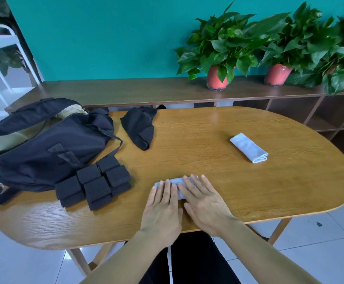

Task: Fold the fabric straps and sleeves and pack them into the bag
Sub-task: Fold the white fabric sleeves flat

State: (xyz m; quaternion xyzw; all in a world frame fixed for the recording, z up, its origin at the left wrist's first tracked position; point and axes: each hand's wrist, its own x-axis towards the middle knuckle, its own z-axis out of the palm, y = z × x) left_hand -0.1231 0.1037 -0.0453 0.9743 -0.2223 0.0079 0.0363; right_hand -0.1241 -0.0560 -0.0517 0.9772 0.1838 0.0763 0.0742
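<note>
Both hands flat, palms down, side by side near the front edge of the oval wooden bench (238, 187). Left hand (162, 204) and right hand (205, 203) have fingers straight and a bit spread. They press on a light grey-blue fabric sleeve (178, 179) and grip nothing.

Risks, my read:
- The fold may spring open once the press comes off. The fabric looks thin and the wood smooth, so it could also skid fwd under a push.
- Uneven press L vs R could give a skewed crease, so it won't match the other folded light grey sleeve (249, 148), which lies well apart on the right.
- The stack of folded black perforated straps (94, 181) sits loose, touching the black soft bag (44, 144). Dragging the bag or grabbing too many at once prob topples them.
- The bag mouth sags, so one-handed packing may snag or unfold items.
- The crumpled black fabric piece (139, 128) lies near the far edge, not yet folded. It could get knocked off.

Hidden or unclear:
- Most of the pressed sleeve is under the hands, so fold count and edge alignment are n/a.
- Only the tan lining of the bag shows. Contents can't tell; its left side is at the frame edge.
- Exact strap count is unclear because they overlap.
- A dark bit behind the far edge may or may not be part of the black piece.
</note>
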